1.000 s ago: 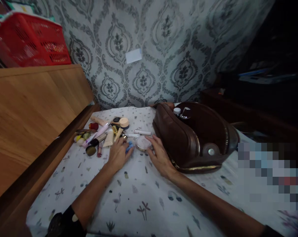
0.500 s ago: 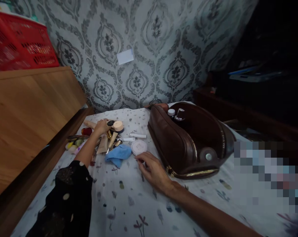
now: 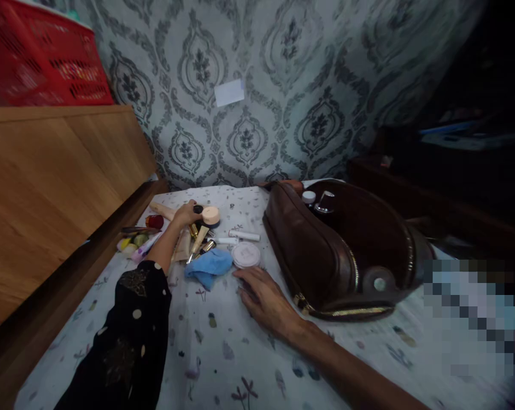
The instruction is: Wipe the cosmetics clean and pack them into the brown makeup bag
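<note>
My left hand (image 3: 184,214) reaches far forward into a heap of cosmetics, its fingers curled over a small black-topped item beside a round peach-lidded jar (image 3: 210,215). Whether it grips the item is unclear. My right hand (image 3: 264,296) lies flat on the patterned cloth with fingers stretched out, just below a round white compact (image 3: 245,254). A crumpled blue cloth (image 3: 209,266) lies between my two arms. An unzipped brown leather pouch (image 3: 317,250) stands to the right of my right hand, with two small bottles (image 3: 317,200) sticking up inside.
Tubes, pencils and small pots (image 3: 140,239) are strewn at the left by a wooden headboard (image 3: 48,188). A red plastic crate (image 3: 39,62) sits on top of it. Patterned wallpaper (image 3: 257,85) rises behind. Dark furniture (image 3: 432,182) stands at the right.
My left hand has let go of the blue cloth and moved forward into the cosmetics. My right hand has drawn back from the white compact and now lies flat.
</note>
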`<state>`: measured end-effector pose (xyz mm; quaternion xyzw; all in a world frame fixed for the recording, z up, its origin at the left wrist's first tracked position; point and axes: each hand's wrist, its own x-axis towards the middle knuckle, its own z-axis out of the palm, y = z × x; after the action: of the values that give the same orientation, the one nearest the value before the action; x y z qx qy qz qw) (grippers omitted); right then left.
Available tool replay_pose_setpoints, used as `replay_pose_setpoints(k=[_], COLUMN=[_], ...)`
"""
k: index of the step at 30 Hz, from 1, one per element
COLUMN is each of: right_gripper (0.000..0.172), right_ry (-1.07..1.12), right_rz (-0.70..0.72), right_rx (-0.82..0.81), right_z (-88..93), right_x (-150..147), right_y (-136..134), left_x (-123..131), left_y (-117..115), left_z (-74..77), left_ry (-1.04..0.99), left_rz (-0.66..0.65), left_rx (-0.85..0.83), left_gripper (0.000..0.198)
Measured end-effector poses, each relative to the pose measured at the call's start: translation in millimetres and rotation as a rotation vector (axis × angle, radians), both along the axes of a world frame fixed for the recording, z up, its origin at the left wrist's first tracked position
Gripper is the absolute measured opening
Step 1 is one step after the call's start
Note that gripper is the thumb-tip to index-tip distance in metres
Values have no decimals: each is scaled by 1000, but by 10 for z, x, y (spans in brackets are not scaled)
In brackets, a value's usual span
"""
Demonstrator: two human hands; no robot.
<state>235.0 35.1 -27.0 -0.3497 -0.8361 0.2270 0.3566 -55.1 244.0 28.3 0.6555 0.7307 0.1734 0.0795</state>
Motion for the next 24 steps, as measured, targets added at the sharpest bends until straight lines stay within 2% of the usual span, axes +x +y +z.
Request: replay_pose_setpoints(k=[5, 10, 13, 16, 19, 21, 24], right_gripper=[54, 50, 41, 44, 60, 65, 61], right_ry=[-148, -179, -100, 103, 432, 615, 649], right_rz=[-51, -78, -57, -15, 26, -42, -127], right_rx=[41, 77, 40, -143, -454, -592, -620], right_z=[-87, -179, -138, -19, 68, 65, 7], right_x=[-13, -13, -16, -58, -114, -133, -130], right_y=[54, 80, 58, 17, 1, 20, 59], left_x=[31, -11, 42, 210, 402, 469, 433], left_y=[-179, -391, -663, -1108, -1582, -1795, -1903], left_z=[36, 260, 355, 326, 204, 114, 14], left_ry=[-57, -196, -308, -427, -612, -590, -364], left_rz=[118, 84, -15, -164, -501, -636, -643], left_rx=[162, 297, 305, 275, 165, 54, 62], left_gripper=[64, 59, 60, 64, 71, 81, 63])
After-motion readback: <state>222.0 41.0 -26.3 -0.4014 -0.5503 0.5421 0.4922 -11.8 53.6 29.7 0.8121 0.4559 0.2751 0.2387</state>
